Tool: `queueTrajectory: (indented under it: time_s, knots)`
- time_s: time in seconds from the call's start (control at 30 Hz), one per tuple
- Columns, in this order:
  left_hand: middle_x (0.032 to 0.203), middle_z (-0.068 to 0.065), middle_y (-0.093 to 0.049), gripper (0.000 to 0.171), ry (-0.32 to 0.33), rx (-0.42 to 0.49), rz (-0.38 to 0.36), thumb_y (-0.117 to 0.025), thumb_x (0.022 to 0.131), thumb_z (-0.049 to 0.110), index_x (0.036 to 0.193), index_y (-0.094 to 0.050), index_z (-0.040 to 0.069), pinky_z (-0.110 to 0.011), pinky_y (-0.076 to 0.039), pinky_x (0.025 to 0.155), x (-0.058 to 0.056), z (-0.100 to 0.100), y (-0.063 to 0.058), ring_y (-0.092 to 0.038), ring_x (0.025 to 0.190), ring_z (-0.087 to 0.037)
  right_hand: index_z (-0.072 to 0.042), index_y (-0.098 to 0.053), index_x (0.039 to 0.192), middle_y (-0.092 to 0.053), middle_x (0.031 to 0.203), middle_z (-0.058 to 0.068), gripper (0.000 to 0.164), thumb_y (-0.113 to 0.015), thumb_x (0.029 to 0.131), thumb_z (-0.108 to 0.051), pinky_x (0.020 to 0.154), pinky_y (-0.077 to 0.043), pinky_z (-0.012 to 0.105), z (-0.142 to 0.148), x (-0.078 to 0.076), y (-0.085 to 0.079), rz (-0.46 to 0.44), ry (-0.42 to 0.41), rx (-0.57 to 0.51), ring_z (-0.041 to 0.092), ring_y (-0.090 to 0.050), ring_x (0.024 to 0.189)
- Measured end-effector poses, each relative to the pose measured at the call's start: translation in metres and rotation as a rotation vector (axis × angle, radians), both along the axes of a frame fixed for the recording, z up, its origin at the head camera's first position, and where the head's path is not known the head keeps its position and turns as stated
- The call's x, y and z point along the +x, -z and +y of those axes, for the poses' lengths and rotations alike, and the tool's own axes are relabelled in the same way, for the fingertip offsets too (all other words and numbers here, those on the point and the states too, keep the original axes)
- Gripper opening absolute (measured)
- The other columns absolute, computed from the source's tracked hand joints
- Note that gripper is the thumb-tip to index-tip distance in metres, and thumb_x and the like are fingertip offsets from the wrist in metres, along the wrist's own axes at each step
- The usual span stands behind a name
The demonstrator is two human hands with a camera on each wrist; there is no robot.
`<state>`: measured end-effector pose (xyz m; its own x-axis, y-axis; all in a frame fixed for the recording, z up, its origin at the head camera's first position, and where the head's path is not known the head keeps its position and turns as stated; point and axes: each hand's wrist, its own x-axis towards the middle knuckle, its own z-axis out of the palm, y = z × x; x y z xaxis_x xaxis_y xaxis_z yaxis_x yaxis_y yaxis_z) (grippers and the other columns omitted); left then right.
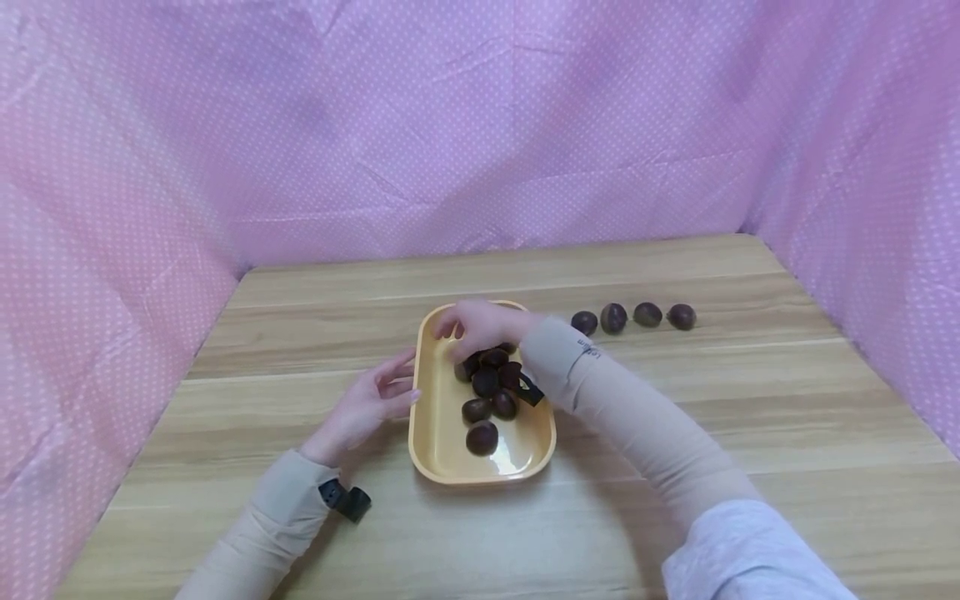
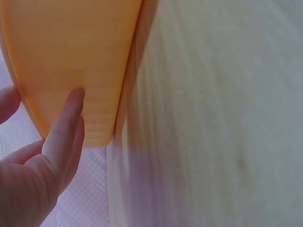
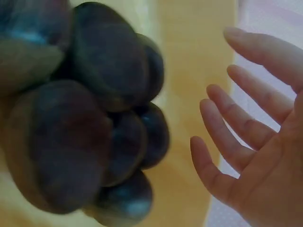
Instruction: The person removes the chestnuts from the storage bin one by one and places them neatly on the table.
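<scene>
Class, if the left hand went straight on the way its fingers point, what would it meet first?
The outer side of the tray. The left hand is right beside it, and its fingertips may be touching it, though depth is hard to judge.

Glossy dark-brown chestnuts (image 1: 485,382) cluster inside an upright yellow tray (image 1: 435,433); four loose chestnuts (image 1: 648,315) form a row right of the tray.

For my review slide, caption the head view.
Left hand touches a tray of chestnuts, right hand over it; four more chestnuts in a row on the table.
</scene>
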<state>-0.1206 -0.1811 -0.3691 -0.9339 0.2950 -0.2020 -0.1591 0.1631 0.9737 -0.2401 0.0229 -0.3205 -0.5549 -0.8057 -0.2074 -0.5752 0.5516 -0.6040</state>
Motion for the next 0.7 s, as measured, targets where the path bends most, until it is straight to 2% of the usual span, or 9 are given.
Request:
queueTrajectory:
  time_s: [0.23,0.53,0.7]
  knots:
    - [0.141,-0.029,-0.039,0.069,-0.016,-0.003,-0.001,-0.059,0.09,-0.001,0.149,-0.024,0.004,-0.03,-0.053,0.09,0.0,0.0,0.0,-0.048,0.124,-0.038,-0.005,-0.064,0.115,-0.067,0.111,0.008,0.046,-0.078,0.073,-0.014,0.085,-0.05,0.026,-0.002,0.002,0.011,0.074,-0.008,0.059,0.025,-0.06,0.104]
    - [0.142,-0.027,-0.039,0.069,-0.032,-0.009,-0.015,-0.058,0.09,-0.003,0.15,-0.024,0.007,-0.03,-0.054,0.09,0.0,0.001,0.0,-0.045,0.127,-0.038,-0.009,-0.066,0.111,-0.065,0.106,0.007,0.044,-0.081,0.071,-0.016,0.089,-0.049,0.028,0.001,0.005,0.016,0.124,0.018,0.131,0.019,-0.058,0.099]
    - [0.143,-0.026,-0.038,0.07,-0.026,-0.009,-0.022,-0.057,0.09,-0.002,0.15,-0.023,0.007,-0.032,-0.054,0.09,0.001,0.002,0.0,-0.044,0.128,-0.038,-0.01,-0.067,0.109,-0.066,0.103,0.004,0.043,-0.082,0.069,-0.017,0.088,-0.049,0.028,0.0,0.008,0.02,0.194,-0.002,0.158,0.018,-0.059,0.096]
